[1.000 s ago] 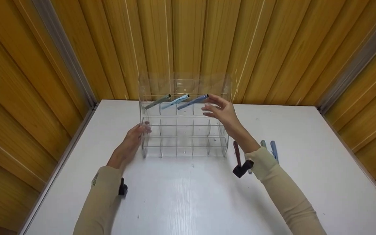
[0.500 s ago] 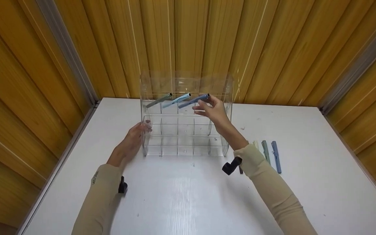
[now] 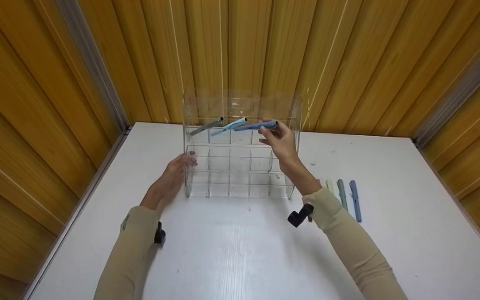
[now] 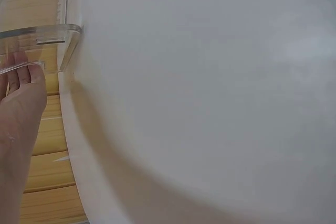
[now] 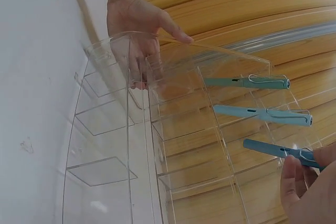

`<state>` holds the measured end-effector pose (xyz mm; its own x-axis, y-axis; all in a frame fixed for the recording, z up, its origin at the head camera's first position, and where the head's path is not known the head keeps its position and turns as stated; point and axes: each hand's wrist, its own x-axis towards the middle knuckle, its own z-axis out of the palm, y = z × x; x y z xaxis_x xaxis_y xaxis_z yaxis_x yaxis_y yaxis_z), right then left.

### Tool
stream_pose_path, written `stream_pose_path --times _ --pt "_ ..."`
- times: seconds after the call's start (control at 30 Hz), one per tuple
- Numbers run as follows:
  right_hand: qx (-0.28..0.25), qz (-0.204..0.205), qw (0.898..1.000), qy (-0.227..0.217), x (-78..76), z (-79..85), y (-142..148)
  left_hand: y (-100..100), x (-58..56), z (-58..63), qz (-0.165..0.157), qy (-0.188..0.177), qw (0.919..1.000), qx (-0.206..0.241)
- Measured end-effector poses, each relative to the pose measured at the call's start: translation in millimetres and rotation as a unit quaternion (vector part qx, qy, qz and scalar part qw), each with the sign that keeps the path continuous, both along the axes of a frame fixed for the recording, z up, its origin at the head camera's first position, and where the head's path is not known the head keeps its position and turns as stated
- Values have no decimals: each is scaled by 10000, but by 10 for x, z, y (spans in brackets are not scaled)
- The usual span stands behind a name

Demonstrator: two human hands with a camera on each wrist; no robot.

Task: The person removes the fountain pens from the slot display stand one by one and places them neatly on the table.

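Three pens slant across the upper tier of a clear plastic rack (image 3: pixel 219 156) at the centre of the frame: from left, a green pen (image 3: pixel 206 126), a light blue pen (image 3: pixel 229 126) and a dark blue pen (image 3: pixel 253 126). Right of centre, the right hand (image 3: pixel 282 143) pinches the dark blue pen's upper end between thumb and fingers; whether its lower end sits inside a compartment is unclear. Left of centre, the left hand (image 3: pixel 176 166), thumb spread from its fingers, touches the rack's left wall. More pens (image 3: pixel 355 201) lie at right on a white table (image 3: pixel 223 250).
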<state>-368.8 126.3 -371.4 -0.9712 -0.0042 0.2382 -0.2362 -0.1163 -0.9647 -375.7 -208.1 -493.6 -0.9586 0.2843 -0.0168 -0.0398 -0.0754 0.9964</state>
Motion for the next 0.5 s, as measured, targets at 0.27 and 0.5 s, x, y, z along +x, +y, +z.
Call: stream_pose_path --times 0.27,0.5 --pt "-103 -327 9971 682 120 47 13 -54 26 39 47 117 9999 -75" --pt "-365 -461 9933 993 261 121 59 -79 73 36 120 10 9999 -98"
